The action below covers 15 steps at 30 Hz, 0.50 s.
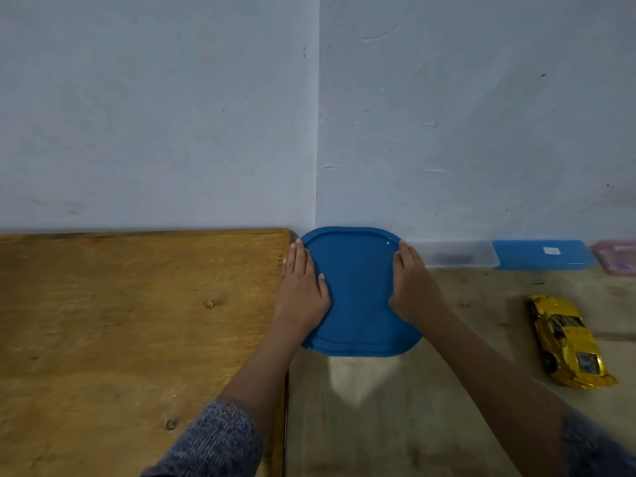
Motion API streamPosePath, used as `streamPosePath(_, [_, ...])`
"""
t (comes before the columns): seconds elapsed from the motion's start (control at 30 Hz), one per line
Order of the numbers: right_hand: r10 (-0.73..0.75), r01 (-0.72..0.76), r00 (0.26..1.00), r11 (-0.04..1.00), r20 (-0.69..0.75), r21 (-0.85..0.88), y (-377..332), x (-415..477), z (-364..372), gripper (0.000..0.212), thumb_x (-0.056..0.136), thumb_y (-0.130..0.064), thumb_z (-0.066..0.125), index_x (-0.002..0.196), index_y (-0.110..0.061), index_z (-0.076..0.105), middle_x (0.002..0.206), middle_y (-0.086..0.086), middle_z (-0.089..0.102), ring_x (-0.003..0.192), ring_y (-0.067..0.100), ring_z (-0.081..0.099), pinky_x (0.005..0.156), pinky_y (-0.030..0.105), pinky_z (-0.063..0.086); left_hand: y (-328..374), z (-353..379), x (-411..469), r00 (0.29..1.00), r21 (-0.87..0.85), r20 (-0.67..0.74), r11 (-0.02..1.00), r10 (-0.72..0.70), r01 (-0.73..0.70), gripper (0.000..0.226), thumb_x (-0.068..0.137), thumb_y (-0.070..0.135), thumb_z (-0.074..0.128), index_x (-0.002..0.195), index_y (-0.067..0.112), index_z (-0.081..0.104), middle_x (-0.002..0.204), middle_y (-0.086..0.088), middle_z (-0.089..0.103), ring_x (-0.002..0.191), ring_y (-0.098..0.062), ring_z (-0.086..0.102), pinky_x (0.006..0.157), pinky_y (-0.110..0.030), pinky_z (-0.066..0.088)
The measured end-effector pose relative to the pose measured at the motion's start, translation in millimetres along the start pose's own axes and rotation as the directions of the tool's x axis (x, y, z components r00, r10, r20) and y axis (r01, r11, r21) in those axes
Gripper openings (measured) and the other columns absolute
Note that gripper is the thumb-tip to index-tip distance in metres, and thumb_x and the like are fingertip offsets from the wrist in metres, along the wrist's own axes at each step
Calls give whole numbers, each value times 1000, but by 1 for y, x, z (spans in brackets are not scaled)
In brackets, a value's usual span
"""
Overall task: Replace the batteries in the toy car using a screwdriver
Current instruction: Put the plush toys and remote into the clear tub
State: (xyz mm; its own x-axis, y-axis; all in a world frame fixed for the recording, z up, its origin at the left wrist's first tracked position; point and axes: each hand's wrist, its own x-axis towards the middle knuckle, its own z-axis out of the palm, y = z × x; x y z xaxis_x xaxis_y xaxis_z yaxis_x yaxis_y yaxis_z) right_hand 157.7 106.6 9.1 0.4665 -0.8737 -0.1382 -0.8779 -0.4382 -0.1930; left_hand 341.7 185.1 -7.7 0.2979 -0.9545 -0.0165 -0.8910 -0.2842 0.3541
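So this is right at the start of the job, I reckon. Both hands are on the blue lid of a clear tub that sits up against the wall corner. The left hand lies flat along the lid's left edge and the right hand along its right edge. Fingers look straight on both, pressing the rim from either side rather than wrapped round anything, so it's a wide, flat hold with the lid between the palms.

The yellow toy car is well off to the right of the right hand, lying on the table, nobody touching it. Out past the right hand's fingertips there's a row along the wall: a clear box, a blue-lidded box and a bit of a pink box. A wooden board lies just left of the left hand.

No screwdriver or batteries in sight, so my guess is they're in the tub and the step here is getting it open. Next move probably calls for hooking fingertips under the rim and peeling up one corner while the other hand keeps the tub down, since it looks light enough to lift with the lid. Can't tell how tightly it's snapped on
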Motion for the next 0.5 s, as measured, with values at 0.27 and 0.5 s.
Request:
streamPosePath(0.27, [38,-44,998,992,53,116,-9,-26,-5,72,98,-42,35,148,-3,2,156,21,-10,145,32,-7,119,40,2,8,-10,-11,995,130,102,991,-23,9,66,99,44,19,149,6,-4,156,-17,-17,143,-29,-20,115,-42,-12])
streamPosePath(0.5, [72,-72,997,996,10,58,-8,-48,13,84,93,-60,22,147,-3,-7,157,12,-14,145,23,-14,116,31,-7,11,-2,-32,996,175,91,984,-10,-6,75,88,49,-1,149,6,-3,154,-24,-15,143,-34,-17,115,-40,-12])
